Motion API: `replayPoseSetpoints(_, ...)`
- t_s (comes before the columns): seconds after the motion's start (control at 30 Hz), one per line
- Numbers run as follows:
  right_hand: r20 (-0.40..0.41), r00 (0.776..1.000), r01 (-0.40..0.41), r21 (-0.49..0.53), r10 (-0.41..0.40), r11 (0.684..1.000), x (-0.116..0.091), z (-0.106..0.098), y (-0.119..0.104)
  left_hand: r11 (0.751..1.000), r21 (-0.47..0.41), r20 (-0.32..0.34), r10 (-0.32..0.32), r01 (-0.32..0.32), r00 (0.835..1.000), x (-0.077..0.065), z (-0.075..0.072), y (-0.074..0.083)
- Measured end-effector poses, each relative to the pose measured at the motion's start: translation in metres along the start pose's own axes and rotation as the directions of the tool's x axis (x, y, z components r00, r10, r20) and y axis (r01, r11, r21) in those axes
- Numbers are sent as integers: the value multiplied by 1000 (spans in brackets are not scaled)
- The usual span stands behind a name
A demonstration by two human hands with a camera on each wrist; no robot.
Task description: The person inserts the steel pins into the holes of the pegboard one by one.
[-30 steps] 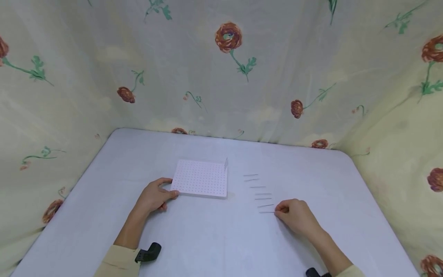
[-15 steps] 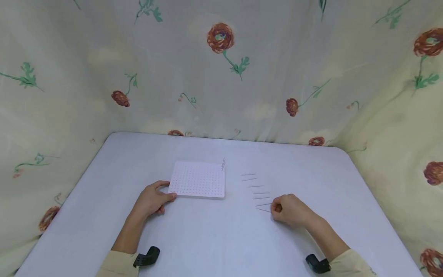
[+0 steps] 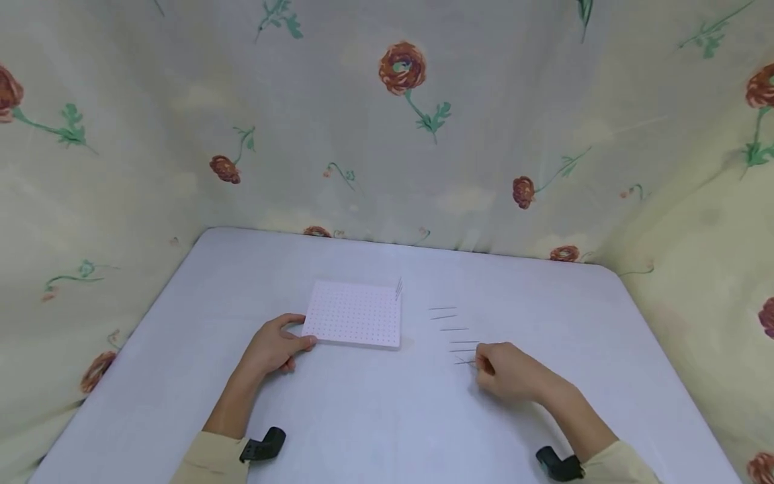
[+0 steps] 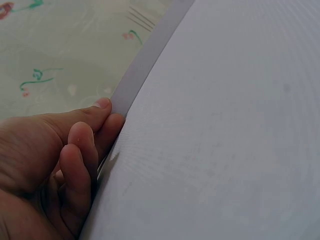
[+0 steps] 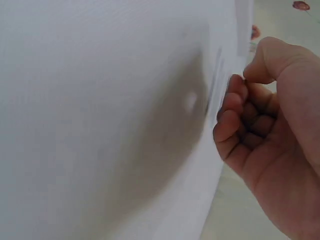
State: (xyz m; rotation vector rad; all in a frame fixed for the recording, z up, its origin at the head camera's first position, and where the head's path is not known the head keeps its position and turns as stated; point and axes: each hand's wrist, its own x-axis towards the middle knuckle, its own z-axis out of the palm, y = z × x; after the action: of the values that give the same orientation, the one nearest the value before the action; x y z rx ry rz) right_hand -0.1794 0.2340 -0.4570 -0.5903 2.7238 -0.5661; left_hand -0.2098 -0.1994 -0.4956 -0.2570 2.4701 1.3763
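A white perforated board (image 3: 352, 312) lies on the table with a grid of small holes. Several thin metal rods (image 3: 399, 288) stand up from its far right corner. My left hand (image 3: 273, 347) grips the board's near left corner, with the thumb at the front edge and the index finger along the left side. To the right, my right hand (image 3: 510, 372) pinches the end of a thin metal rod (image 3: 461, 359) between thumb and index finger. Its tip slants out past the fingers, close over the lying rods. In the right wrist view the pinched rod is mostly hidden.
Several more thin metal rods (image 3: 454, 329) lie in a loose column on the white table (image 3: 363, 417), between the board and my right hand. A flowered cloth (image 3: 338, 121) hangs around the table's back and sides.
My right hand has picked up the nearest rod, which lay flat and now slants, and has shifted slightly toward the far side. My left hand stays on the board.
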Motion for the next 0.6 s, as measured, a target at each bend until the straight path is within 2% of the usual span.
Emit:
replayPoseSetpoints(0.13, -102, 995, 30, 89, -21, 996, 3, -7, -9, 1000, 20, -14, 8, -7, 1000, -1, 1, -1)
replayPoseSetpoints(0.3, -225, 974, 40, 168, -1, 985, 14, -20, -16, 1000, 9, -13, 6, -6, 1000, -1, 0, 1)
replayPoseSetpoints(0.4, -239, 970, 21, 218, 33, 976, 21, -25, -18, 1000, 11, -9, 1, 0, 1000, -2, 1, 1)
replayPoseSetpoints(0.6, -208, 974, -21, 325, 93, 945, 30, -31, -23, 1000, 16, -11, -21, 21, 1000, -2, 2, 2)
